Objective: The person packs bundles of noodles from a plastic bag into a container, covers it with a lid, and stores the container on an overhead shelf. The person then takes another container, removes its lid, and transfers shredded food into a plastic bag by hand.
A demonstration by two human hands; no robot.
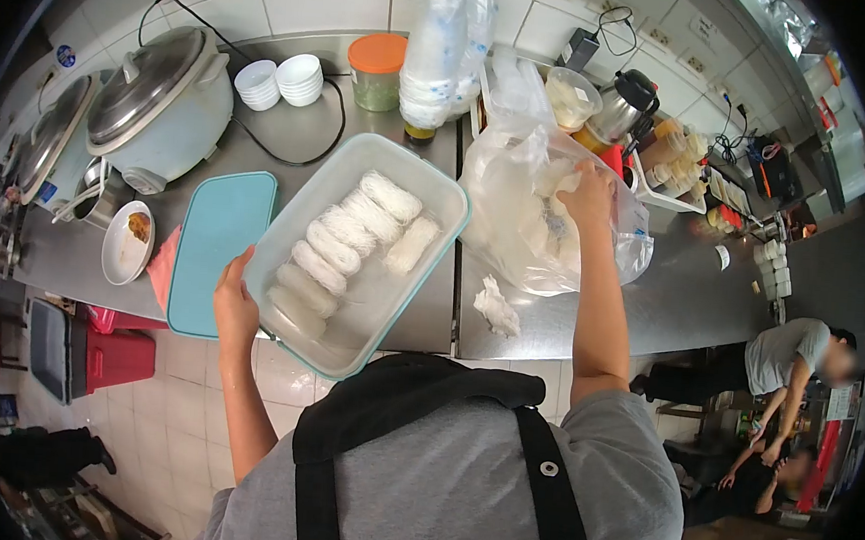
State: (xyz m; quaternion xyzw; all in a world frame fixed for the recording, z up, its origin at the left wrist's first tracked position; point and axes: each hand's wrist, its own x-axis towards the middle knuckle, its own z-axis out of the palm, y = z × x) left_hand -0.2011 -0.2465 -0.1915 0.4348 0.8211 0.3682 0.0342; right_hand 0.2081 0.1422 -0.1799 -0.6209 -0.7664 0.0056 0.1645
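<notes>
Teal lid (221,253) lies flat at left; beside it my left hand (238,302) is clamped on the rim of the tub (361,255), white noodle bundles (340,235) rowed inside. Right, my right hand (588,195) reaches into the plastic bag (517,211); its grip I cannot tell.

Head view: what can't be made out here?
All in the head view:
Contents of the plastic bag: blurred by its cloudy folds.
Right hand: fingertips obscured by the bag.
Left hand: some fingers hidden by the container.
Front cooker: inside covered by its lid.
Wall notice: text too small.
</notes>
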